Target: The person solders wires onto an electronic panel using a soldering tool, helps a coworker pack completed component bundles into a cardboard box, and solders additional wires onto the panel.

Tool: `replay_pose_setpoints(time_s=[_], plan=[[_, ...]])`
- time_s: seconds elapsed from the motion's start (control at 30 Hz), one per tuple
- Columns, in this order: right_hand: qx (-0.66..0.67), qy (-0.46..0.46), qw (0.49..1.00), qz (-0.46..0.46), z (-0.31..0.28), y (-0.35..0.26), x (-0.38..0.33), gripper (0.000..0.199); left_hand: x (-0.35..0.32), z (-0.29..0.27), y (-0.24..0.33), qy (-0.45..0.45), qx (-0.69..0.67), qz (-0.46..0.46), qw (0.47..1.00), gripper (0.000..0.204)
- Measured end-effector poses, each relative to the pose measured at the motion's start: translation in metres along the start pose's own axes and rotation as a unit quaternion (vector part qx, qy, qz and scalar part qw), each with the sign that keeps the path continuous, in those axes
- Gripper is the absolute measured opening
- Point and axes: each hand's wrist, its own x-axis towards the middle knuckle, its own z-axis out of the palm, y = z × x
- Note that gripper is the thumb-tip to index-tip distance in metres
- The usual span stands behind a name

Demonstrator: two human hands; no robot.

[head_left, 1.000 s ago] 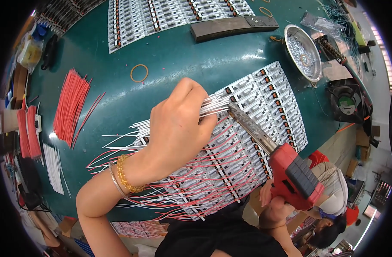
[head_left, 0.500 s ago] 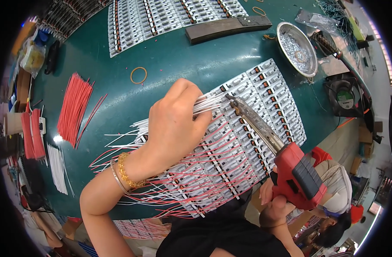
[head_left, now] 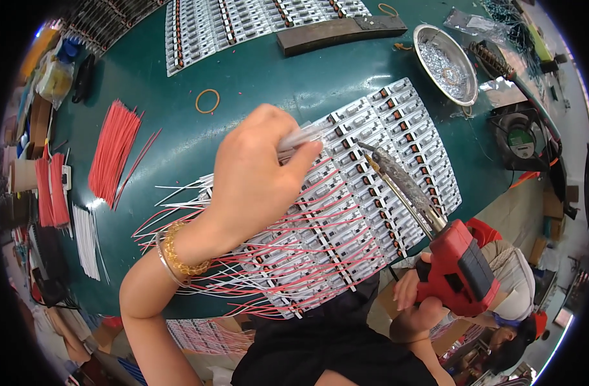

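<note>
My left hand (head_left: 252,174) is closed on a bundle of thin white wires (head_left: 301,136), whose blurred ends point right over a panel of small circuit boards (head_left: 407,119). Rows of red and white wires (head_left: 301,241) lie across the panel's near left part and trail off past its edge. In my right hand (head_left: 415,305) is a red and black soldering gun (head_left: 458,267), fingers wrapped round its handle. Its dark tip (head_left: 368,149) hangs over the boards, right of the white wire ends and apart from them.
Red wire bundles (head_left: 114,154) and white wires (head_left: 86,244) lie at left. At the back are another board panel (head_left: 236,26), a dark bar (head_left: 339,33) and a rubber band (head_left: 207,101). A metal bowl (head_left: 445,64) and small fan (head_left: 519,139) stand right. Another person (head_left: 510,276) sits lower right.
The soldering gun has shifted right and slightly down, its tip drawing away from the white wire ends. My left hand has moved a little up and left, with the wires now blurred.
</note>
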Motion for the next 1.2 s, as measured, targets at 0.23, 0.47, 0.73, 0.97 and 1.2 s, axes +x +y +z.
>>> replay_pose_setpoints(time_s=[0.23, 0.47, 0.73, 0.97, 1.2], plan=[[-0.050, -0.046, 0.997, 0.024, -0.011, 0.008, -0.006, 0.093, -0.009, 0.006, -0.004, -0.014, 0.054, 0.019, 0.998, 0.011], [-0.220, -0.070, 0.972, -0.034, -0.040, 0.034, -0.014, 0.086, -0.009, 0.009, -0.004, -0.007, 0.069, 0.040, 0.997, 0.011], [-0.167, -0.090, 0.979, 0.074, -0.040, 0.019, -0.019, 0.037, -0.010, 0.009, -0.008, -0.009, 0.065, 0.055, 0.996, 0.015], [-0.313, -0.062, 0.946, -0.049, -0.039, 0.031, -0.027, 0.066, -0.010, 0.010, -0.005, -0.008, 0.077, 0.050, 0.996, 0.015], [-0.046, -0.049, 0.995, 0.071, -0.004, 0.000, -0.010, 0.094, -0.011, 0.010, -0.008, 0.001, 0.079, 0.061, 0.995, 0.015]])
